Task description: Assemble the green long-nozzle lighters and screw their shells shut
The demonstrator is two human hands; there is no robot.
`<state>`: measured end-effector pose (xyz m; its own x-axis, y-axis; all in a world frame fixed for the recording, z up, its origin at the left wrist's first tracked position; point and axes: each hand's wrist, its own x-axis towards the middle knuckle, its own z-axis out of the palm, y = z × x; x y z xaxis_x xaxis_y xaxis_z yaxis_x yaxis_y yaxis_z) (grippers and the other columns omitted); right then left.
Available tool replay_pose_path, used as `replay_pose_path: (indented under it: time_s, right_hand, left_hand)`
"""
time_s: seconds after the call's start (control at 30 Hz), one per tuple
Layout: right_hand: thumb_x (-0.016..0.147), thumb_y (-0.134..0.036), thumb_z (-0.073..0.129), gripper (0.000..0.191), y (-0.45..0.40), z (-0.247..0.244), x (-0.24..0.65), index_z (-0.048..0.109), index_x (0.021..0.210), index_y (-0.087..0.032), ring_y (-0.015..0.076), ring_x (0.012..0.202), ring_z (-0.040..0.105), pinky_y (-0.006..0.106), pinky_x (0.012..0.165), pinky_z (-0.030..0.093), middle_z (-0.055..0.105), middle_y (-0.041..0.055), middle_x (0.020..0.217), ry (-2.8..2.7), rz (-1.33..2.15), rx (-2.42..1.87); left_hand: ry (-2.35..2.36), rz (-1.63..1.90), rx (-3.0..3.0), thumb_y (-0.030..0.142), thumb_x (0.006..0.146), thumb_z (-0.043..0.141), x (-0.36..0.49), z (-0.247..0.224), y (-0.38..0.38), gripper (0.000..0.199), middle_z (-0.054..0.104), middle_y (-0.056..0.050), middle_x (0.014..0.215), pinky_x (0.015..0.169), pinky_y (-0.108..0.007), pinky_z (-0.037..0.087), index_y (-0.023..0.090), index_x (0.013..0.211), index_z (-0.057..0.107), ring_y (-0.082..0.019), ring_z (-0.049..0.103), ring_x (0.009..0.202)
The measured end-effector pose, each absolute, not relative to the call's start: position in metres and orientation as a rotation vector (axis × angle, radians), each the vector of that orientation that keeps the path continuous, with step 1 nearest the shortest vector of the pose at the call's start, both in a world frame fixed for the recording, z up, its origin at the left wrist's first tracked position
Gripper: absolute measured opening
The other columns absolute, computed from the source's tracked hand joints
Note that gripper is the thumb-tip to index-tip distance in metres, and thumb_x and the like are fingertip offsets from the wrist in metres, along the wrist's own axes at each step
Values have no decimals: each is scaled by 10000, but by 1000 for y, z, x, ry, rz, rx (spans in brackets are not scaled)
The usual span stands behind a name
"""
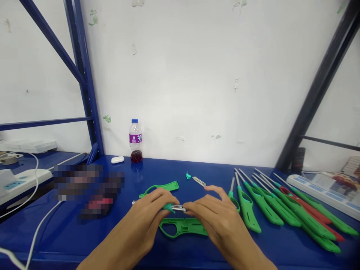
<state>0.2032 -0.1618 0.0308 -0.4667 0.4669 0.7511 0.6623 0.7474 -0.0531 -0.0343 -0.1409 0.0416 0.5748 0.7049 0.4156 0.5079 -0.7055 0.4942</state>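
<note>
My left hand (150, 210) is closed around a lighter part with a teal-green collar (168, 207); a silver tip shows beyond its far side. From the collar a short silver metal piece (178, 207) reaches to my right hand (218, 215), whose thumb and fingers pinch its end. Just below lies an open green lighter handle half (185, 227), hollow side up, partly covered by my right hand. Another green handle half (164, 186) rests behind my left hand. A small teal trigger (188, 175) and a clear, narrow fuel tank (199, 181) lie farther back.
Several long-necked green lighters (249, 213) lie in a row at the right, with a red one (309, 206) among them. Behind stand a drink bottle (135, 141) and a white case (117, 159). White power strips (326, 195) and cables flank the blue table (118, 240).
</note>
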Motion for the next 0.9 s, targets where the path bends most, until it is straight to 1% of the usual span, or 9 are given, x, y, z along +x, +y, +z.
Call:
replay_pose_path:
  time_s: [0.13, 0.2, 0.3, 0.4, 0.47, 0.53, 0.67, 0.8, 0.9]
  right_hand:
    - [1079, -178, 519, 246, -163, 30, 200, 678, 1234, -283, 144, 733, 693, 482, 1115, 401, 781, -20, 909, -2176, -262, -916]
    - [1075, -304, 559, 234, -163, 30, 202, 660, 1286, -321, 163, 799, 717, 499, 1138, 404, 786, -22, 952, -2171, -154, -986]
    - [1058, -473, 548, 355, -164, 33, 211, 601, 1388, -351, 238, 1043, 729, 541, 1145, 422, 785, 2, 1113, -2113, -43, -1137]
    - [1084, -516, 438, 391, -165, 37, 221, 629, 1381, -347, 283, 1177, 683, 548, 1103, 460, 778, 20, 1175, -2090, 26, -1295]
    - [1073, -540, 452, 398, -166, 39, 225, 696, 1300, -323, 294, 1185, 666, 502, 1051, 494, 778, 32, 1171, -2143, 148, -1394]
    - [1020, -578, 557, 398, -167, 41, 227, 738, 1241, -301, 307, 1185, 655, 461, 1020, 502, 769, 43, 1193, -2217, 265, -1453]
    - [919, -599, 705, 440, -169, 40, 222, 748, 1242, -303, 318, 1213, 633, 469, 1123, 400, 734, 43, 1271, -2292, 370, -1473]
    - [862, -641, 744, 437, -168, 39, 217, 774, 1130, -297, 291, 1163, 632, 451, 1132, 354, 740, 22, 1185, -2293, 444, -1452]
    - [913, -574, 728, 321, -163, 37, 216, 781, 1049, -287, 254, 1046, 651, 404, 1033, 387, 756, 2, 1077, -2316, 404, -1413]
  left_hand:
    - [947, 761, 2526, 115, 1035, 346, -34, 43, -142, 457, 704, -42, 1180, 916, -294, 526, 313, 1335, 629, -194, 681, 1025]
    - [999, 769, 2513, 105, 1029, 336, -37, 45, -142, 477, 709, -44, 1168, 912, -290, 532, 311, 1314, 658, -189, 689, 1000]
    - [1075, 814, 2517, 146, 1043, 334, -48, 46, -137, 438, 712, -40, 1170, 937, -287, 529, 304, 1231, 696, -190, 698, 1011]
    - [1136, 807, 2533, 205, 1055, 362, -62, 44, -130, 375, 718, -33, 1162, 948, -292, 522, 308, 1177, 701, -205, 696, 1047]
    - [1180, 735, 2542, 201, 1031, 395, -72, 41, -126, 342, 729, -27, 1116, 906, -294, 531, 305, 1145, 700, -214, 705, 1009]
    - [1225, 646, 2536, 167, 996, 409, -81, 36, -124, 334, 734, -20, 1051, 846, -292, 533, 298, 1100, 698, -217, 710, 951]
    - [1264, 578, 2495, 158, 990, 425, -91, 25, -124, 342, 727, -13, 1135, 920, -312, 508, 318, 1153, 680, -225, 689, 1048]
    - [1237, 571, 2482, 222, 1005, 459, -93, 17, -120, 327, 729, -21, 1198, 966, -328, 506, 330, 1223, 678, -244, 680, 1103]
    - [1201, 537, 2493, 253, 1001, 490, -95, 14, -112, 309, 737, -24, 1187, 945, -314, 519, 330, 1225, 689, -248, 688, 1092]
